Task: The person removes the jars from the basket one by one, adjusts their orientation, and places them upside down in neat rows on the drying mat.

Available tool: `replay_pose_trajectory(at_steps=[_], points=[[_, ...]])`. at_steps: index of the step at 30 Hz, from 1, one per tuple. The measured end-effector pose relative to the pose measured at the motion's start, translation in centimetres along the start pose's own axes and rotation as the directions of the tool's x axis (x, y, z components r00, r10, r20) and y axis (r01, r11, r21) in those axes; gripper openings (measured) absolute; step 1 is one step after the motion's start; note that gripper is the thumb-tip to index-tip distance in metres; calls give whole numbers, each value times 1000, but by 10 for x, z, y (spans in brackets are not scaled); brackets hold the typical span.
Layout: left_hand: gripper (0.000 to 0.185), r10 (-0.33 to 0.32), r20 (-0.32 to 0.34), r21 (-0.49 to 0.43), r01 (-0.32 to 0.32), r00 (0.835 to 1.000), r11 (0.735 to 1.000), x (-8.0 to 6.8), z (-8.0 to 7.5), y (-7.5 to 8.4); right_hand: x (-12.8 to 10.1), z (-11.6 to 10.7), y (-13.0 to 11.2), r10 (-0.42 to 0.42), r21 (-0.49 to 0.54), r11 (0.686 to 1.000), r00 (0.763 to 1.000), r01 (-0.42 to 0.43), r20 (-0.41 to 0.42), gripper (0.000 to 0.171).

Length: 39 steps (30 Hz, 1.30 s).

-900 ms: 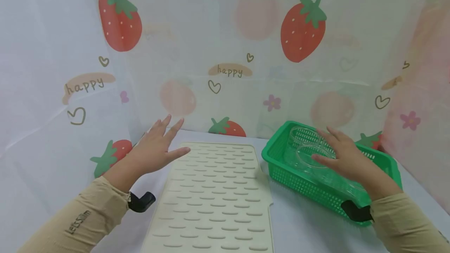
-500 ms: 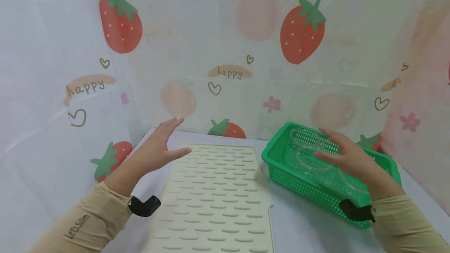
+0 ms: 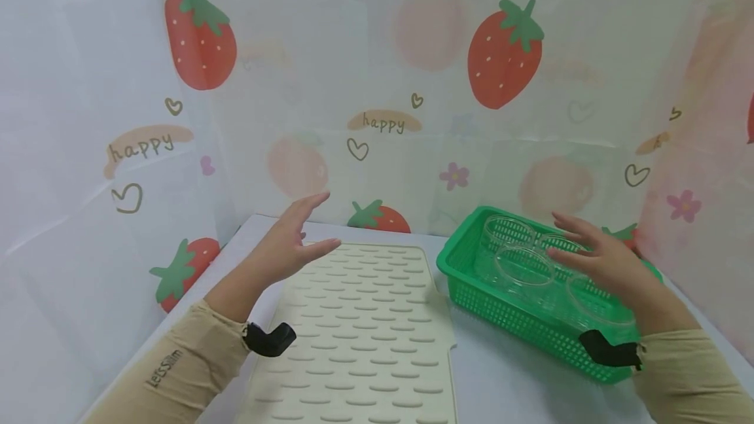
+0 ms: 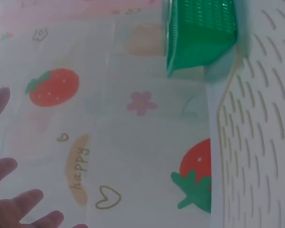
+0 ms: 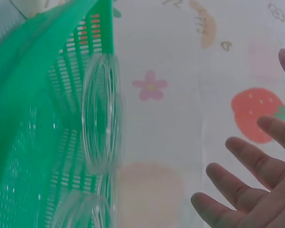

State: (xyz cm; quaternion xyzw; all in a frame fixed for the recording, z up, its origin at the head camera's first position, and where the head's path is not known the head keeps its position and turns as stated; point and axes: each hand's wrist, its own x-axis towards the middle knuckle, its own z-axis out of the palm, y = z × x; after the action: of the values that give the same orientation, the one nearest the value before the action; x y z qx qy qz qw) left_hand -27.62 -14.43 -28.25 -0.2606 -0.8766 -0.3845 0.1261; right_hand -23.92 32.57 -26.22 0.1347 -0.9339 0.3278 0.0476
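A green plastic basket stands at the right of the table with several clear, round-rimmed glass or plastic containers inside. Over its right part hovers my right hand, fingers extended and thumb apart, holding nothing. The right wrist view shows the spread fingers beside the basket, clear of the container rims. My left hand is raised above the far left part of a cream ridged mat. It holds nothing, its fingers and thumb spread apart. In the left wrist view only some of its fingertips show.
The mat lies flat on a white table, left of the basket. Behind and to the sides hang white sheets printed with strawberries, hearts and "happy". A black wrist mount sits on the left sleeve, another on the right.
My left hand has moved to the right, toward the mat. My right hand has shifted slightly right over the basket, uncovering more of the containers. Nothing has been picked up.
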Motion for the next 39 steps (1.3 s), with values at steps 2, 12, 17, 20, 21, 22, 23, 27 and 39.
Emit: replay_pose_trajectory(at_steps=[2,12,17,20,21,22,23,27,39], points=[[76,-1,12,-40,1,1000,999,5,7,2,-1,-3,4,0,-11,1000,1000,0,-8,73],[74,33,59,-114,-26,998,993,32,47,16,-8,-18,30,35,24,999,999,-35,-8,71],[73,27,75,-142,-16,997,990,43,67,28,-12,-22,39,56,15,998,998,-56,-19,70],[72,38,84,-175,-22,996,984,50,78,33,-15,-24,45,80,0,997,997,-80,-18,70],[72,40,87,-188,-23,995,982,52,82,35,-15,-25,47,88,-3,996,996,-88,-14,71],[72,43,91,-199,-24,995,980,54,85,37,-16,-26,49,95,-11,995,995,-96,-13,71],[72,49,95,-210,-28,994,977,56,88,39,-17,-27,51,98,-16,995,995,-98,-11,71],[71,62,113,-265,-30,992,964,63,102,46,-21,-28,59,109,-11,994,994,-109,2,70],[71,93,168,-284,-42,981,958,72,138,64,-29,-28,85,183,48,981,980,-187,77,73]])
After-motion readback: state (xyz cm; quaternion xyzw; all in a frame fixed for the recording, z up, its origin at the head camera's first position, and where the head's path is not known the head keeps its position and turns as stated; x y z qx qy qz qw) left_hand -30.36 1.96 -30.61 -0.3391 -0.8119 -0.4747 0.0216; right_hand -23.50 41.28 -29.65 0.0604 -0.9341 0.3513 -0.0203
